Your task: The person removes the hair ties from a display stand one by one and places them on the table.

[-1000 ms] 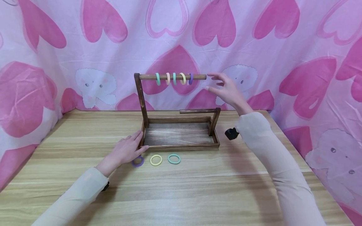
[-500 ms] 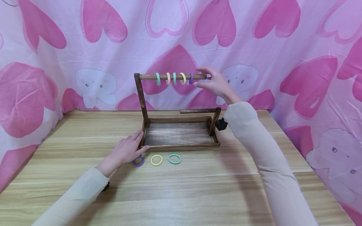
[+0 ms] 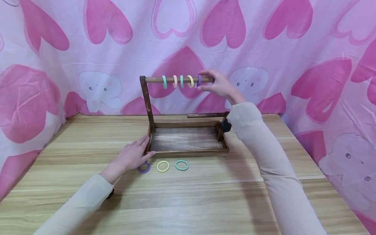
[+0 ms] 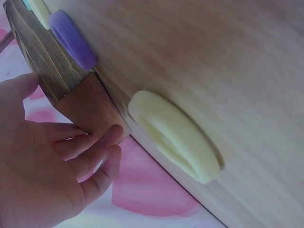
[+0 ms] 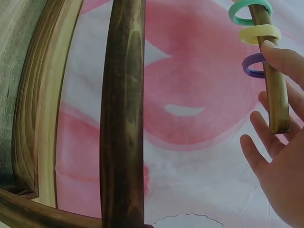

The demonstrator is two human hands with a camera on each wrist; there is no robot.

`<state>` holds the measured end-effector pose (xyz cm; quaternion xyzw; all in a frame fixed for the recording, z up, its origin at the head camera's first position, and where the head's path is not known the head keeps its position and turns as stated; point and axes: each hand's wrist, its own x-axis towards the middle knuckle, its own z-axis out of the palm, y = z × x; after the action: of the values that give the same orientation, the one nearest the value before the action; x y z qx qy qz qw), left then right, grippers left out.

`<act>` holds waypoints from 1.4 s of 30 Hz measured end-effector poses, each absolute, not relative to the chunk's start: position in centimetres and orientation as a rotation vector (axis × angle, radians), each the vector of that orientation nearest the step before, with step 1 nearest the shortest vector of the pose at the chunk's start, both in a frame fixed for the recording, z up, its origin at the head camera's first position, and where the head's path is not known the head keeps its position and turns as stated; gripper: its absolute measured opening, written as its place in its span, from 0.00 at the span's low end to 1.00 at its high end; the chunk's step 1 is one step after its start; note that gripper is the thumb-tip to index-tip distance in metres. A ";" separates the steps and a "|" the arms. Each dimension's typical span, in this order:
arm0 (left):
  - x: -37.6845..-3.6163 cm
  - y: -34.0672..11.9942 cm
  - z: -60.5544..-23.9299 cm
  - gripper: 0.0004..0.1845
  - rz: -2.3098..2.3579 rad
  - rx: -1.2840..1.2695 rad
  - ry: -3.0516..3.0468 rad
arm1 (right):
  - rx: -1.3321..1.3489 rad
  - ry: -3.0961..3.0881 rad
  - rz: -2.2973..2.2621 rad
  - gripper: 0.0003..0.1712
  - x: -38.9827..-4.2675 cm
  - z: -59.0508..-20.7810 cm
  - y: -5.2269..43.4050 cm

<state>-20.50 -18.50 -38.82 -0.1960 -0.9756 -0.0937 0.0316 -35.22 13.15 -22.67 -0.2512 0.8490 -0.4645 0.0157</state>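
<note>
A wooden rack holds a row of hair ties on its high bar [image 3: 153, 79]: teal, pink, teal, yellow [image 3: 190, 81] and, nearest the free end, purple [image 3: 198, 81]. My right hand [image 3: 221, 85] reaches around that free end, thumb and forefinger at the purple hair tie, the other fingers spread in the right wrist view. With fingers extended, my left hand [image 3: 130, 157] rests at the left end of the rack's tray [image 3: 188, 152]. Before the tray lie purple [image 3: 144, 168], yellow [image 3: 163, 166] and teal [image 3: 181, 165] hair ties. Another yellow hair tie [image 4: 175, 135] shows near my left fingers.
A shorter, lower bar [image 3: 205, 115] juts leftward from a post on the tray's right side, beneath my right forearm. The tall post [image 3: 148, 104] stands at the left. The wooden table [image 3: 188, 202] ends at a pink heart-patterned cloth [image 3: 117, 58].
My right hand has moved left from beyond the bar's free end to the purple hair tie. The left hand and the hair ties look unmoved.
</note>
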 end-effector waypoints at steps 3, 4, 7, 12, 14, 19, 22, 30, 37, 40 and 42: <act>-20.5 -18.5 -38.8 0.37 -0.287 -0.605 -3.005 | -0.758 2.613 -1.470 0.35 -34.5 -22.1 13.0; -20.6 -18.5 -38.8 0.37 -0.287 -0.605 -3.004 | -0.755 2.607 -1.474 0.35 -34.2 -21.9 12.8; -20.6 -18.5 -38.9 0.38 -0.285 -0.611 -3.001 | -0.761 2.609 -1.470 0.34 -33.3 -21.3 12.5; -20.7 -18.5 -38.9 0.38 -0.277 -0.614 -3.002 | -0.771 2.613 -1.453 0.32 -33.2 -21.3 12.3; -20.7 -18.5 -39.0 0.38 -0.275 -0.612 -3.002 | -0.769 2.606 -1.465 0.32 -33.4 -21.4 12.3; -20.7 -18.5 -39.0 0.38 -0.272 -0.612 -3.002 | -0.753 2.621 -1.493 0.29 -33.0 -21.4 12.3; -20.7 -18.5 -39.0 0.38 -0.271 -0.611 -3.008 | -0.750 2.629 -1.509 0.29 -33.5 -21.8 12.6; -20.7 -18.5 -38.9 0.39 -0.278 -0.609 -3.023 | -0.730 2.792 -1.496 0.30 -35.7 -23.5 14.1; -20.8 -18.5 -38.9 0.39 -0.279 -0.614 -3.026 | -0.747 2.812 -1.490 0.30 -35.9 -23.8 15.4; -20.8 -18.5 -38.9 0.39 -0.282 -0.615 -3.025 | -0.741 2.839 -1.491 0.29 -35.9 -23.9 16.0; -20.8 -18.5 -38.9 0.39 -0.288 -0.615 -3.025 | -0.736 2.850 -1.508 0.29 -35.8 -24.1 16.4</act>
<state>-20.76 -18.50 -38.94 -0.1982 -0.9755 -0.0929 0.0208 -35.85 16.44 -24.09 -0.2218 0.8588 -0.4544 -0.0827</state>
